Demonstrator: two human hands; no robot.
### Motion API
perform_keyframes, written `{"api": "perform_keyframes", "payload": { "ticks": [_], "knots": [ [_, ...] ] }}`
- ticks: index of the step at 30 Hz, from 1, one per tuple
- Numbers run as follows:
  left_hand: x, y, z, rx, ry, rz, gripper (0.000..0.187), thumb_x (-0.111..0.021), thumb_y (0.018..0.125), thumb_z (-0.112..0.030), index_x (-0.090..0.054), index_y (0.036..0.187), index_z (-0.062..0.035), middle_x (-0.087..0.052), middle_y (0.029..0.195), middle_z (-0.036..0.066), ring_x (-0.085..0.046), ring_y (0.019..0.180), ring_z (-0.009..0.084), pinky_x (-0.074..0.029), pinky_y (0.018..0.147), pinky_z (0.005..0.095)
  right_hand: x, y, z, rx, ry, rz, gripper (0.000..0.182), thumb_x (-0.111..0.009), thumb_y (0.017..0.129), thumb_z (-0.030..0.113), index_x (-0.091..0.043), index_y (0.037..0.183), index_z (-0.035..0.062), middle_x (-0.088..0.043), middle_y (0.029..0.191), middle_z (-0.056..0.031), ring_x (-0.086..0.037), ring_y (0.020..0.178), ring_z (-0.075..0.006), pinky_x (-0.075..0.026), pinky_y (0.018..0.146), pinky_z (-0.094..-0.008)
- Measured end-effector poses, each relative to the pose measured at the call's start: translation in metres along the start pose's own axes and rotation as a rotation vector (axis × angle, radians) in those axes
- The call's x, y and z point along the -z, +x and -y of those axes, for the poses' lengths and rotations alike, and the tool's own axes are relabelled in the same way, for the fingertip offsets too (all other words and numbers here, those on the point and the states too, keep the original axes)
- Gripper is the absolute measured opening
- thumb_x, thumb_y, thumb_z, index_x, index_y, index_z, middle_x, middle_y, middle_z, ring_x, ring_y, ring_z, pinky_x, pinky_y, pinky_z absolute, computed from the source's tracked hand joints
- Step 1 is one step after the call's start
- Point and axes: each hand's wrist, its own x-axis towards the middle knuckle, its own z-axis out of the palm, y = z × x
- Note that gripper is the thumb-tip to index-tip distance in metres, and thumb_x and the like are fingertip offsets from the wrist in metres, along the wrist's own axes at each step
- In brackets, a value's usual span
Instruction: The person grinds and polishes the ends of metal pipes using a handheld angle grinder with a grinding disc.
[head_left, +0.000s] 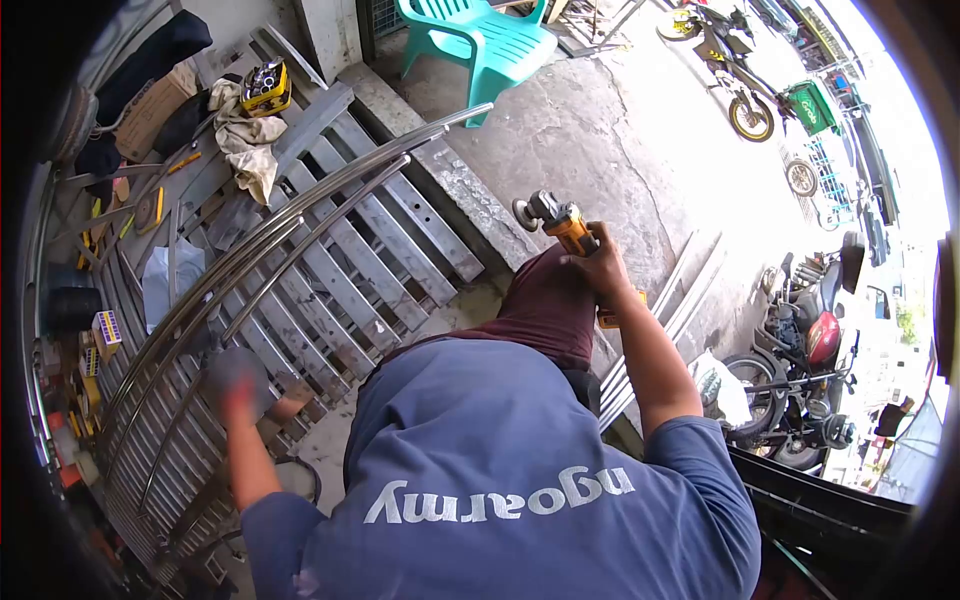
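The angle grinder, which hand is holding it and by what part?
The right hand grips the angle grinder around its yellow body, behind the disc head. The left hand is blurred.

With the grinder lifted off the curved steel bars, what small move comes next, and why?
Probably lower the yellow angle grinder in the right hand toward the curved steel bars: its disc is raised clear, while the blurred left hand is down at them.

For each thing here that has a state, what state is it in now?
Right hand: closed around the grinder.
Grinder: held up in the air, its disc off the metal.
Left hand: blurred, low by the curved tubes; grip unclear.
Curved tubes: lying across the metal slats.
Green chair: upright, nobody sitting.
Rag: crumpled.
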Motion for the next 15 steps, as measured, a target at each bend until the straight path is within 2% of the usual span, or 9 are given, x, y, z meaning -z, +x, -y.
{"api": "perform_keyframes", "payload": {
  "ticks": [2,5,7,10,12,15],
  "knots": [
    [0.004,0.003,0.002,-0.014,0.034,0.011,0.050,-0.059,0.101,-0.024,-0.067,0.148,-0.0064,-0.071,0.127,0.032,-0.069,0.118,0.0494,-0.055,0.105,0.0573,-0.001,-0.001,-0.001,0.024,-0.005,0.007,0.086,-0.099,0.077,0.041,-0.057,0.147,0.0122,-0.075,0.124,-0.0299,-0.072,0.123,-0.0471,-0.058,0.103,-0.0508],
    [0.034,0.007,-0.012,-0.006,0.060,0.100,0.050,-0.060,0.098,-0.022,-0.069,0.145,-0.0070,-0.072,0.124,0.032,-0.069,0.115,0.0492,-0.055,0.103,0.0575,0.001,-0.006,0.013,-0.002,-0.039,0.040,0.079,-0.099,0.079,0.037,-0.060,0.142,0.0083,-0.075,0.125,-0.0289,-0.070,0.124,-0.0481,-0.058,0.102,-0.0519],
    [0.031,0.006,-0.007,-0.030,0.052,0.107,0.051,-0.061,0.096,-0.022,-0.070,0.144,-0.0074,-0.072,0.122,0.031,-0.070,0.112,0.0486,-0.055,0.102,0.0575,-0.002,-0.008,0.011,0.022,-0.098,0.039,0.084,-0.097,0.080,0.039,-0.054,0.147,0.0104,-0.074,0.126,-0.0300,-0.070,0.122,-0.0511,-0.057,0.101,-0.0549],
    [-0.001,0.003,0.023,-0.162,-0.091,-0.068,0.055,-0.064,0.092,-0.023,-0.070,0.144,-0.0085,-0.073,0.121,0.030,-0.071,0.109,0.0480,-0.056,0.099,0.0568,-0.006,-0.009,0.006,0.058,-0.115,0.015,0.090,-0.097,0.081,0.040,-0.047,0.151,0.0131,-0.072,0.129,-0.0304,-0.070,0.120,-0.0525,-0.057,0.100,-0.0567],
    [-0.006,0.003,0.028,-0.177,-0.064,-0.059,0.056,-0.066,0.091,-0.024,-0.070,0.145,-0.0088,-0.073,0.121,0.030,-0.071,0.109,0.0482,-0.056,0.099,0.0566,-0.006,-0.016,0.005,0.157,-0.088,-0.028,0.090,-0.094,0.083,0.040,-0.041,0.151,0.0146,-0.069,0.132,-0.0309,-0.069,0.121,-0.0523,-0.057,0.099,-0.0581],
    [-0.004,0.003,0.028,-0.164,-0.048,-0.035,0.057,-0.066,0.091,-0.024,-0.070,0.146,-0.0088,-0.073,0.121,0.030,-0.071,0.110,0.0484,-0.056,0.099,0.0567,-0.010,-0.018,-0.001,0.028,-0.053,0.049,0.085,-0.095,0.083,0.038,-0.042,0.145,0.0156,-0.062,0.142,-0.0263,-0.069,0.119,-0.0528,-0.058,0.096,-0.0600]
  ]
}}
